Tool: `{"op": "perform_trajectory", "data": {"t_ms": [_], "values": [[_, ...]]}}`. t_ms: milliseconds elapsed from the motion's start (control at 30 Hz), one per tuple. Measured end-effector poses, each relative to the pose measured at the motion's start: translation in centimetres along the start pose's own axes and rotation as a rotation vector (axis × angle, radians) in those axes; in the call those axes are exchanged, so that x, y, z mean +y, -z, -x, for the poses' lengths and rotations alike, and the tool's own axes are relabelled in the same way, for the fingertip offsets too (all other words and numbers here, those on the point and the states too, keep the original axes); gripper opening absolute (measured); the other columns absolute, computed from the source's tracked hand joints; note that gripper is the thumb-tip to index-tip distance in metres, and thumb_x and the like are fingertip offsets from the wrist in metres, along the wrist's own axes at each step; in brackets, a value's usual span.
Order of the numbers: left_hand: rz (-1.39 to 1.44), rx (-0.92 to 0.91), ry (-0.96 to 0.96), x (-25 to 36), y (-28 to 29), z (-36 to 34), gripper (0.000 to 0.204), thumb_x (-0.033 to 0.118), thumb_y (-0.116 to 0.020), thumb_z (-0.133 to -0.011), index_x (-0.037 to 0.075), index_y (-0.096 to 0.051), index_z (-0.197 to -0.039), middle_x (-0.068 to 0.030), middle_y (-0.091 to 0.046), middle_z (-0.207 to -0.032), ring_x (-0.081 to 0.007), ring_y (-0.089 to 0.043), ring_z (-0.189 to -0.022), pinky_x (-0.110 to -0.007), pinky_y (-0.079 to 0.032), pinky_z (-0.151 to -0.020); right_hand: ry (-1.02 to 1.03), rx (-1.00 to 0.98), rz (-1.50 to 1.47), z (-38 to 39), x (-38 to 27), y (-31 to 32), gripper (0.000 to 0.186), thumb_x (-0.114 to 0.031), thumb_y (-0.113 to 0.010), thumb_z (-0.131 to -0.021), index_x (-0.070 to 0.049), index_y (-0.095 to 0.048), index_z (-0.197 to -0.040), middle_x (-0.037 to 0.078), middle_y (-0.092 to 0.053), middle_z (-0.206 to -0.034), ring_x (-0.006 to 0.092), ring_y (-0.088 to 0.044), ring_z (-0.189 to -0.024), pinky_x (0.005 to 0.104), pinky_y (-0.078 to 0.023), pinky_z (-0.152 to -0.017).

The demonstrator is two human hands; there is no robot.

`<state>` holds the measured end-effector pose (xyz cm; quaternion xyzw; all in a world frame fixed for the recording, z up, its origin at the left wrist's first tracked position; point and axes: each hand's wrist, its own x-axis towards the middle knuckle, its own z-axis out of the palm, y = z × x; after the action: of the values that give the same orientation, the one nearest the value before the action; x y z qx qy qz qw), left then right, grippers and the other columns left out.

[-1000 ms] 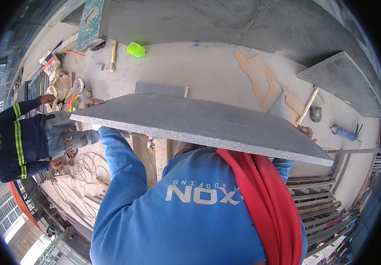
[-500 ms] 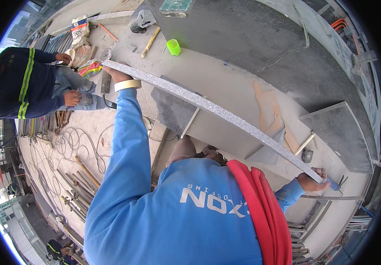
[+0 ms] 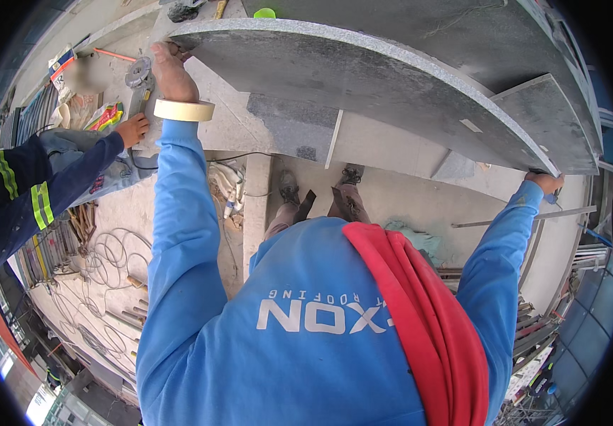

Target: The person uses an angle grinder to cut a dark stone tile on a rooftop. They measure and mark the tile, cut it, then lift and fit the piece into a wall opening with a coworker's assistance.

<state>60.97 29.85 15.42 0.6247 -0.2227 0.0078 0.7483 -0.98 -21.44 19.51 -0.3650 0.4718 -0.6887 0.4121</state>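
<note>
One big gray slab (image 3: 363, 78) is held up out front, tilted. Left hand (image 3: 174, 77) has its fingers curled round the left end, right hand (image 3: 547, 183) has the right corner gripped. Green cup (image 3: 265, 13) peeks past the top edge, can't tell what's in it.

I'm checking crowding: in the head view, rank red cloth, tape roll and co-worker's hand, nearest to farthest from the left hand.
1. Tape roll, below the left hand, around its wrist.
2. Co-worker's hand, lower left.
3. Red cloth, toward lower right.
</note>
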Motion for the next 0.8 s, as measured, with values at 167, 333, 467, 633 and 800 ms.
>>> {"op": "perform_trajectory", "data": {"t_ms": [167,333,467,633,800], "values": [[-0.19,-0.16,0.09,2.7,3.3,1.4,0.085,0.071,-0.033,-0.102,-0.002,-0.052,-0.14,-0.0177,-0.064,-0.128,-0.0247,-0.061,-0.11,-0.04,-0.044,-0.094,-0.028,0.099,-0.026,0.8,-1.0,-0.5,0.059,-0.049,-0.041,-0.094,0.0,-0.068,-0.113,0.021,-0.068,-0.122,0.041,-0.064,-0.114,0.0574,-0.049,-0.103],[-0.09,-0.22,-0.224,4.6,1.1,-0.6,0.072,0.061,-0.039,-0.106,-0.002,-0.059,-0.135,-0.0131,-0.069,-0.123,-0.0232,-0.063,-0.11,-0.037,-0.049,-0.093,-0.103,0.026,-0.101,1.1,-1.0,-0.2,0.059,-0.048,-0.045,-0.092,-0.001,-0.066,-0.12,0.019,-0.068,-0.124,0.0405,-0.064,-0.116,0.0583,-0.047,-0.105],[-0.323,-0.188,-0.022,3.9,-1.7,-2.4,0.029,0.027,-0.067,-0.097,0.0,-0.071,-0.104,-0.0051,-0.07,-0.09,-0.0101,-0.053,-0.074,-0.028,-0.04,-0.066,-0.013,0.056,-0.063,1.4,-0.7,-1.1,0.06,-0.047,-0.046,-0.092,0.0,-0.064,-0.125,0.017,-0.067,-0.129,0.0398,-0.064,-0.119,0.0578,-0.046,-0.105],[-0.077,0.077,-0.07,1.9,-3.7,-3.6,0.025,0.023,-0.064,-0.098,0.0,-0.073,-0.095,-0.0078,-0.068,-0.088,-0.0145,-0.059,-0.078,-0.032,-0.046,-0.07,0.069,0.069,-0.071,1.7,-0.1,-2.3,0.057,-0.043,-0.049,-0.092,-0.003,-0.063,-0.13,0.017,-0.065,-0.135,0.0382,-0.064,-0.118,0.0556,-0.048,-0.104],[-0.717,0.004,-0.363,0.9,-1.3,-5.0,0.025,0.015,-0.058,-0.098,0.0,-0.072,-0.113,-0.0171,-0.07,-0.112,-0.0317,-0.064,-0.106,-0.04,-0.048,-0.097,0.091,0.195,0.037,0.9,0.3,-2.2,0.06,-0.04,-0.049,-0.091,0.001,-0.058,-0.135,0.021,-0.061,-0.14,0.0403,-0.063,-0.117,0.0557,-0.048,-0.103]]}}
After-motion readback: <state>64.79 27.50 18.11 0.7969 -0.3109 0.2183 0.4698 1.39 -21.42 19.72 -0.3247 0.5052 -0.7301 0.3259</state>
